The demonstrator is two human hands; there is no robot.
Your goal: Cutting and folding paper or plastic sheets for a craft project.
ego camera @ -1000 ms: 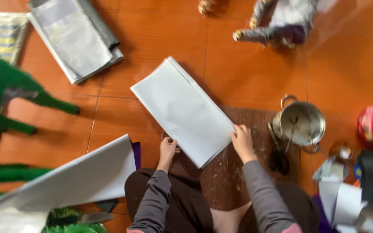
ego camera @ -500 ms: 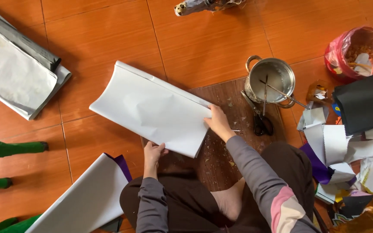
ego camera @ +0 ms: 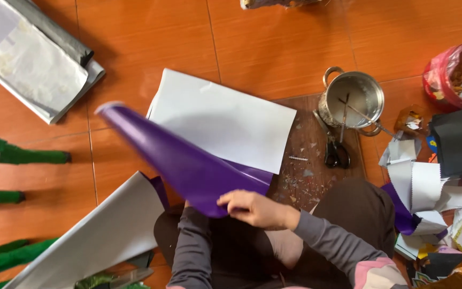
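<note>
Behind purple sheet point(ego camera: 188, 166), left hand hidden

the left hand is hidden behind the lifted purple sheet point(ego camera: 183, 160), whose raised tip is blurred. the sheet covers part of the white sheet point(ego camera: 225, 120). the grey paper stack point(ego camera: 28, 59) and the red bag point(ego camera: 458, 69) are cut off by the frame edges.
</note>
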